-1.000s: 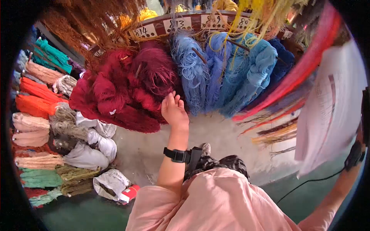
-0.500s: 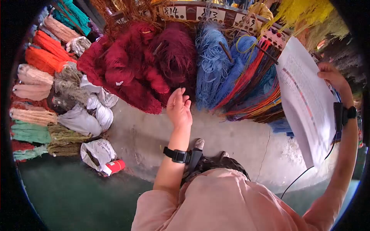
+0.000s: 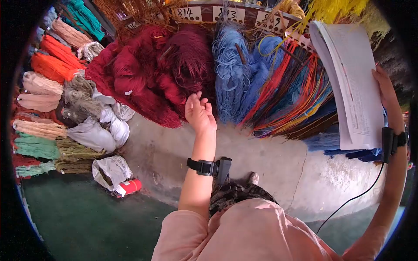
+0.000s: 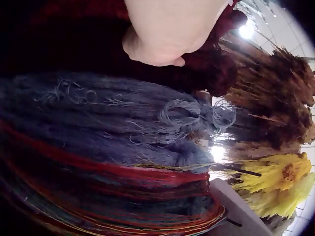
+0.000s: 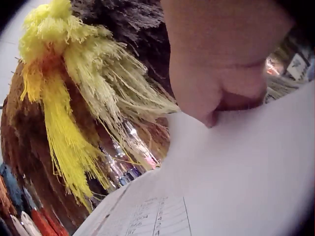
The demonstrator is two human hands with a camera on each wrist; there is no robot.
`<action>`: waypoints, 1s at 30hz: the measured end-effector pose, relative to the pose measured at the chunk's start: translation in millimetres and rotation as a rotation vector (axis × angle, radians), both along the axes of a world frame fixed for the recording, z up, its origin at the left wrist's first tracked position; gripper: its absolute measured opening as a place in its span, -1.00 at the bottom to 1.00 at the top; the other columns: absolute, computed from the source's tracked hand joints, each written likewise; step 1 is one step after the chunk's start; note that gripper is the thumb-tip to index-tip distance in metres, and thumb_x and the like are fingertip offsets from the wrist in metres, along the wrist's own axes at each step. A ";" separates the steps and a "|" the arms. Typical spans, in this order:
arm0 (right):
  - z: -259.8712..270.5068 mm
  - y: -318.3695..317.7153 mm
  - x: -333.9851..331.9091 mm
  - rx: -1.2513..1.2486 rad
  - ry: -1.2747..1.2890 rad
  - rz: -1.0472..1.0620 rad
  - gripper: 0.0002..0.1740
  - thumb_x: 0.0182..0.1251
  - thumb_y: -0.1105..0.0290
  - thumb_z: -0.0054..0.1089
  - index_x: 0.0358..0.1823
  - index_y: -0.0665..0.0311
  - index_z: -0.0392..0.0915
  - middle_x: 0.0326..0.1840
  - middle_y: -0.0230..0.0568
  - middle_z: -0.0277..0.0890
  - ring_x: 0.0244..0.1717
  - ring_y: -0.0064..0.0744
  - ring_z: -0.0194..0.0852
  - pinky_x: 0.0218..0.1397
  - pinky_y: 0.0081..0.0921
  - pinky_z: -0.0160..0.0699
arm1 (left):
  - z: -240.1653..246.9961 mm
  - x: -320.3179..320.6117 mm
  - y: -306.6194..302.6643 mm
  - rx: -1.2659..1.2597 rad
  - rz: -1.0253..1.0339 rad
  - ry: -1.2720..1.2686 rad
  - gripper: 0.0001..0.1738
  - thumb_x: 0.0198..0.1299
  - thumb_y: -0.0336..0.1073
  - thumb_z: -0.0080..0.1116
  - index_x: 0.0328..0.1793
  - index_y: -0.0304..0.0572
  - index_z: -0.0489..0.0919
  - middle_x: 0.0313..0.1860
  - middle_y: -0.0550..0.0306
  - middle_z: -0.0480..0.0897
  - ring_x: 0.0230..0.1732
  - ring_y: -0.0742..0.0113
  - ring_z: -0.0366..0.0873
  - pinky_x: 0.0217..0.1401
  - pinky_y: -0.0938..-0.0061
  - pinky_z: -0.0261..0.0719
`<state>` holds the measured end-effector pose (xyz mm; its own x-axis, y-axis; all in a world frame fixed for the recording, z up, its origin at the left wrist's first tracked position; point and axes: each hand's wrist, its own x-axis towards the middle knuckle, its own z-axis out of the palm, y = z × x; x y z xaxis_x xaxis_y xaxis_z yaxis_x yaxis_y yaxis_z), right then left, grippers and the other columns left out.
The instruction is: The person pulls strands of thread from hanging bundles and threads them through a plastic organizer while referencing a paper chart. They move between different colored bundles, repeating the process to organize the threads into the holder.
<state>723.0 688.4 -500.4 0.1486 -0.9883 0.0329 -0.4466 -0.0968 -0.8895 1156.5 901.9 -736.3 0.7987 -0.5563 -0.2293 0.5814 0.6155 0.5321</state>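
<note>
In the head view my left hand, fingers loosely bent and palm up, is at the lower edge of the dark red yarn; whether it touches the strands I cannot tell. The left wrist view shows this hand over dark red yarn, beside the blue skeins. My right hand pinches the edge of printed sheets, which hang beside a multicoloured bundle of threads. In the right wrist view the thumb and fingers of that hand grip the white paper.
Number cards line the rack above blue skeins. Yellow yarn hangs at the upper right. Stacked skeins, white bags and a red packet lie on the left. A black cable hangs from the right wrist.
The sheets, at first blurred at the far right, now hang beside the multicoloured threads, which have swung in over the blue skeins. The left hand has stayed by the dark red yarn.
</note>
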 end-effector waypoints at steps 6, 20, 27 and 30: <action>-4.2 -31.0 -70.3 0.018 0.189 0.000 -0.63 0.14 0.30 -0.02 -0.06 0.34 0.30 -0.22 -0.29 0.40 -0.23 -0.52 0.34 -0.16 -0.59 0.33 | 10.6 -2.2 -5.8 -0.002 -0.025 -0.052 -0.85 0.06 -0.33 0.09 -0.23 -0.13 0.45 -0.32 0.25 0.53 -0.50 0.58 0.40 -0.50 0.71 0.35; -3.7 1.3 -94.6 0.140 -0.177 -0.022 -0.73 0.16 0.25 -0.03 -0.21 0.28 0.40 -0.32 -0.29 0.43 -0.30 -0.53 0.38 -0.22 -0.57 0.39 | -9.3 -2.7 14.3 -0.093 -0.064 0.046 -0.85 0.07 -0.32 0.07 -0.22 -0.12 0.46 -0.27 0.21 0.55 -0.51 0.62 0.40 -0.52 0.75 0.36; -15.0 -15.4 -163.5 0.166 -0.181 -0.047 -0.81 0.17 0.27 -0.02 -0.32 0.23 0.43 -0.38 -0.43 0.43 -0.36 -0.64 0.36 -0.25 -0.66 0.35 | -2.7 -0.6 -0.2 -0.033 -0.047 0.005 -0.84 0.05 -0.32 0.11 -0.23 -0.12 0.46 -0.28 0.23 0.54 -0.54 0.61 0.37 -0.55 0.74 0.30; -11.0 -10.6 -165.9 0.176 -0.158 -0.007 -0.81 0.16 0.27 -0.01 -0.29 0.22 0.43 -0.37 -0.45 0.42 -0.32 -0.65 0.35 -0.22 -0.66 0.33 | -4.1 -0.9 -2.9 -0.069 -0.026 0.043 -0.85 0.07 -0.33 0.08 -0.22 -0.12 0.45 -0.26 0.24 0.54 -0.53 0.59 0.36 -0.53 0.72 0.32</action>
